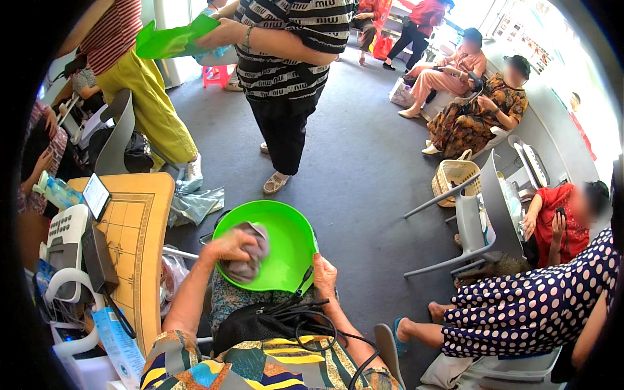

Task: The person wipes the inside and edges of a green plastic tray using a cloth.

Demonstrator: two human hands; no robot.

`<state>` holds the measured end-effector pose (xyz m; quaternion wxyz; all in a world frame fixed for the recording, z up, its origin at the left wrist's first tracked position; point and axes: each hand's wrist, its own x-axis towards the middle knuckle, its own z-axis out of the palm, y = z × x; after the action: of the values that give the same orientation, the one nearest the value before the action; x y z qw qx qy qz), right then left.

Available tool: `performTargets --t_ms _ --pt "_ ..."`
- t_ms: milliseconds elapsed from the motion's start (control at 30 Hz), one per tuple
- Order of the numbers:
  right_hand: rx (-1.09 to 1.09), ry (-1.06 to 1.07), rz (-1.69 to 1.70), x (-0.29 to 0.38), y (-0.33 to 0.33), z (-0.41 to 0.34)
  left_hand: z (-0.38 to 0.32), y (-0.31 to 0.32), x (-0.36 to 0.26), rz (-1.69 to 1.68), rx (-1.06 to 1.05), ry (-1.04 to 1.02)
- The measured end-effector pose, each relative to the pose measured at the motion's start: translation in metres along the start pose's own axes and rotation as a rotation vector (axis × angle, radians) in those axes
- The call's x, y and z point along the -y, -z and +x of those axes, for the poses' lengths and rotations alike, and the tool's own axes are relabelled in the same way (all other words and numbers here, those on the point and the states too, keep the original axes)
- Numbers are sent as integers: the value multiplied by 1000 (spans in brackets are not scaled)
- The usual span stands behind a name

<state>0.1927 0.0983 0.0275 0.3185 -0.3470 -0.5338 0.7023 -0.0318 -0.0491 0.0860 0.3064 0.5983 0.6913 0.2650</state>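
Note:
A bright green plastic basin [291, 239] with a pointed lip rests on my lap, over patterned trousers. Bunched against the left part of its inside is a grey cloth [246, 269], blurred by motion. My left hand [235, 247] grips this cloth from above, its fingers partly curled into the folds. At the basin's right side my right hand [325, 278] clasps the rim, with the thumb pointing up along it. A black cable [306, 277] with a plug end hangs over the near rim, just left of my right hand.
A wooden table [141, 219] at left carries a phone [96, 196], a black box [100, 258] and a blue carton [117, 336]. A person in a striped shirt [287, 48] stands ahead, holding a green plastic piece [170, 41]. Right are a grey chair [468, 219], a basket [453, 178] and seated people.

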Motion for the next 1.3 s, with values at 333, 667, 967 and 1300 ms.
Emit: performTargets --t_ms 333,667,967,1300 --pt "15 -22 -42 5 10 6 108 -49 -17 36 -300 -130" --pt "-21 56 -45 -8 3 5 17 -4 -29 -51 59 -16" --pt "-24 -39 -78 7 5 4 98 -38 14 125 -439 -156" --pt "-18 11 -26 -11 6 4 23 -15 -36 -90 127 -152"
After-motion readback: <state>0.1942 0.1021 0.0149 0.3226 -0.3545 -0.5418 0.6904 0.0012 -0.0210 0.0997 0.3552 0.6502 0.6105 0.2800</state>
